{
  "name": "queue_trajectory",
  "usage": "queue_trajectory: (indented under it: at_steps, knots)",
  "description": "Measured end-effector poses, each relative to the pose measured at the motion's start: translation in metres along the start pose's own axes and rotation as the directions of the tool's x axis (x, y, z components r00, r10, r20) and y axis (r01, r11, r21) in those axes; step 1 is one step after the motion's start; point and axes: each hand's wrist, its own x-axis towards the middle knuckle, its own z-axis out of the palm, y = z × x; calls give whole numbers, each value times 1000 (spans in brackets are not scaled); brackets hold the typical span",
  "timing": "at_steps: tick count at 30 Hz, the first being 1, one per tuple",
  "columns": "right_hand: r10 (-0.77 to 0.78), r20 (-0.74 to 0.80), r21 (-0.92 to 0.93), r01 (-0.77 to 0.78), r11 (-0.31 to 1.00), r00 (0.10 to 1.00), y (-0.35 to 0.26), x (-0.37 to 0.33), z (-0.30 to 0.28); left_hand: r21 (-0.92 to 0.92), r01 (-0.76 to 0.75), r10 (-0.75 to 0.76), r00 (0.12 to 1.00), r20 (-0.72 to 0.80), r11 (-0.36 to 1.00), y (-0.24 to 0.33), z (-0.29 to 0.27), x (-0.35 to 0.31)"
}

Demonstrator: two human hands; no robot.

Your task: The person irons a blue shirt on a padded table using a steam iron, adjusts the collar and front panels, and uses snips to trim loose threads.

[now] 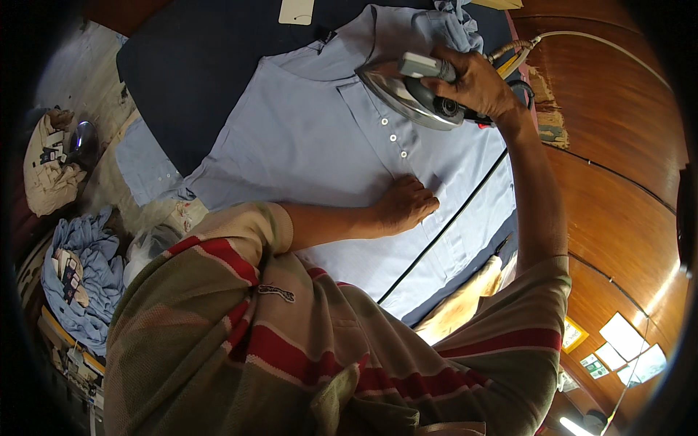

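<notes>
A light blue shirt (305, 138) with a buttoned placket lies spread over a dark navy ironing surface (189, 65). My right hand (476, 81) grips the handle of a steam iron (414, 98), whose metal soleplate rests on the shirt near the top of the placket, beside the white buttons (393, 138). Lower on the placket, my left hand (407, 206) is closed, its curled fingers pressed to the fabric and seeming to pinch it. The fingertips are partly hidden. A black cord (465, 202) runs slantwise across the shirt.
A brown wood-panelled wall (611, 116) stands close on the right, with a pale hose (582, 33) and cables along it. At the left are a beige folded garment (51, 171) and a heap of blue clothes (87, 283). A white tag (296, 11) lies at the far edge.
</notes>
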Motion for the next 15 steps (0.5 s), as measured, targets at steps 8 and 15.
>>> queue_trajectory:
  at_steps: [8, 15]
  knots:
    - [153, -51, 121, -146, 982, 987, 14, -51, 6, 220, -167, 205, 964, -167, 961, -29, -92, 2]
    - [371, -247, 241, -314, 918, 895, -28, -87, 9, 731, 231, -145, 973, -180, 642, -93, -221, -20]
